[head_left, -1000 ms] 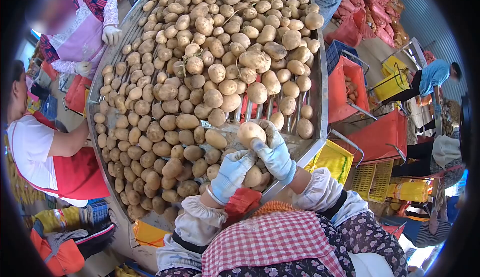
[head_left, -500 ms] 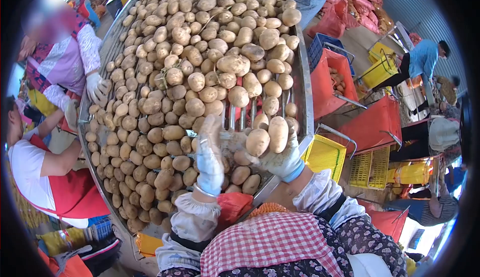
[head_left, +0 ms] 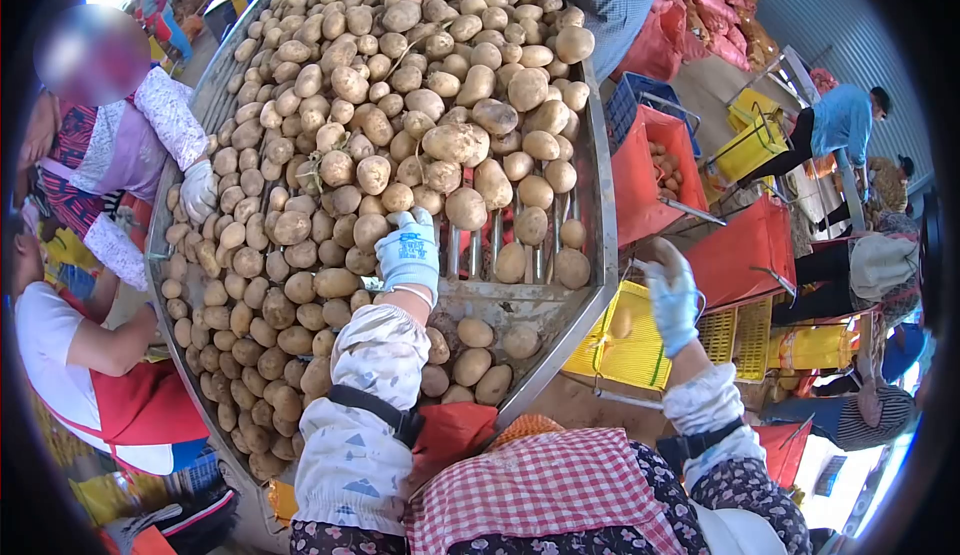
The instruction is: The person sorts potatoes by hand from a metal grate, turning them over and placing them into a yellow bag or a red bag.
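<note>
Many potatoes [head_left: 330, 85] cover a metal sorting table [head_left: 600, 185] with rollers. My left hand [head_left: 409, 252], in a white and blue glove, lies back up on the potatoes near the bare rollers, its fingers spread a little at a potato; whether it grips one is hidden. Beyond the table's right edge, my right hand [head_left: 670, 297], also gloved, is raised beside a yellow basket [head_left: 640, 345] with its fingers apart and nothing in it. A blurred potato [head_left: 621, 323] is over the basket, apart from my right hand.
Two co-workers stand at the left; one's gloved hand [head_left: 199, 192] touches the potatoes. A red-lined crate [head_left: 640, 180] holding potatoes, a blue crate [head_left: 625, 105] and more yellow baskets stand at the right. Several people are farther right.
My right hand has moved right, off the table, and let go of the potatoes it held. My left hand has moved up and left, from upright to palm down on the potatoes.
</note>
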`<state>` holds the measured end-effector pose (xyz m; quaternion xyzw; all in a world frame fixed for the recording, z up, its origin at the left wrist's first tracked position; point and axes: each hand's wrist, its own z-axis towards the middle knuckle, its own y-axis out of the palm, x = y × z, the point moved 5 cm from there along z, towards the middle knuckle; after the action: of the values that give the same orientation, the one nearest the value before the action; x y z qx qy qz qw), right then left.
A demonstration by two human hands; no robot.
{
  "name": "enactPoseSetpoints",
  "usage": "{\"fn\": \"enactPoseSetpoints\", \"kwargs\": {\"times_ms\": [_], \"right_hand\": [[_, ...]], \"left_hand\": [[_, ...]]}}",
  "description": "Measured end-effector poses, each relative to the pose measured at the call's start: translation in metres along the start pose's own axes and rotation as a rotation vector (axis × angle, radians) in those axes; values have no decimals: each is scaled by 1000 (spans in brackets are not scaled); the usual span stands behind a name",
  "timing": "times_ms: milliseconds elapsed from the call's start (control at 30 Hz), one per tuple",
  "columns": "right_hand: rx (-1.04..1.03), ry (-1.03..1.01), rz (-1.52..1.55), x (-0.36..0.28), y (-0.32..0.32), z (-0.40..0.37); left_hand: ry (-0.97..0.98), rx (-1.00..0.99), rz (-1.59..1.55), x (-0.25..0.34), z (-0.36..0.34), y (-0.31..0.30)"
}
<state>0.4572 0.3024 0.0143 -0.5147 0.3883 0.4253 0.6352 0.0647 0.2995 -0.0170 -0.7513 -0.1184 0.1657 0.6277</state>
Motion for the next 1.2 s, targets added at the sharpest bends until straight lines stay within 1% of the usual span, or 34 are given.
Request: {"fn": "enactPoseSetpoints", "kwargs": {"times_ms": [33,67,100,133,167,200,233,300,333,367,400,433,467,500,533,567,600,633,667,700,767,800,833,867,900,933,967,1033,1067,1133,1200], "right_hand": [[-142,-54,-136,-25,35,7],[-232,-121,-161,-56,72,8],[-373,-264,-418,-76,106,17],[-449,-401,-467,-85,137,22],[-549,-376,-476,-91,166,27],[-598,-403,-554,-95,194,29],[-714,-354,-656,-97,219,31],[-748,-388,-896,-90,258,28],[-725,-421,-959,-90,270,31],[-735,-419,-949,-88,271,33],[-726,-414,-888,-92,267,34],[-718,-407,-828,-95,262,35],[-731,-293,-677,-95,259,34],[-725,-209,-413,-86,255,31],[-868,218,121,-67,255,18],[-941,647,665,-56,255,0],[-1005,735,968,-63,254,-14],[-1055,819,1278,-73,253,-27],[-1000,914,1392,-77,248,-35],[-996,910,1394,-87,244,-42],[-701,1160,1563,-97,237,-53],[-755,1065,1616,-95,235,-56],[-745,1060,1620,-89,233,-58],[-768,1039,1689,-87,230,-60],[-794,1013,1756,-87,226,-60],[-785,1006,1757,-85,222,-60],[-754,1067,1738,-81,219,-61],[-693,1193,1698,-73,214,-65],[-629,1201,1639,-68,214,-65],[-626,1179,1608,-67,211,-66],[-624,1160,1575,-65,212,-67]], "left_hand": [[5,-24,-33,-1,2,-4],[52,16,-56,0,-1,-10],[62,-16,-22,1,-5,-11],[112,-36,-132,-2,-15,-16],[163,-58,-242,-6,-28,-23],[101,-90,-404,-11,-38,-29],[129,157,-510,-18,-50,-25],[66,3,-1433,-28,-62,4],[-29,-170,-1854,-30,-76,2],[-131,-354,-2269,-30,-91,-3],[45,-404,-2373,-33,-94,13],[34,-386,-2378,-36,-100,4],[-48,-454,-2524,-35,-109,-3],[-135,-530,-2669,-31,-118,-15],[-307,-474,-2664,-30,-122,-22],[-303,-470,-2670,-32,-122,-9],[-202,-367,-2554,-38,-120,12],[-107,-270,-2429,-40,-119,10],[-166,-233,-2405,-40,-120,12],[-161,-238,-2403,-38,-121,2],[-207,-172,-2178,-38,-119,-10],[-202,-181,-2175,-33,-117,-11],[-207,-186,-2244,-27,-115,-10],[-212,-192,-2313,-22,-113,-9],[-204,-203,-2311,-19,-112,-7],[-225,-259,-2422,-13,-111,-4],[-247,-315,-2532,-8,-111,-3],[-272,-334,-2577,-2,-119,-15],[-252,-315,-2566,0,-121,-18],[-201,-278,-2507,2,-124,-22],[-184,-292,-2507,0,-126,-20]]}}
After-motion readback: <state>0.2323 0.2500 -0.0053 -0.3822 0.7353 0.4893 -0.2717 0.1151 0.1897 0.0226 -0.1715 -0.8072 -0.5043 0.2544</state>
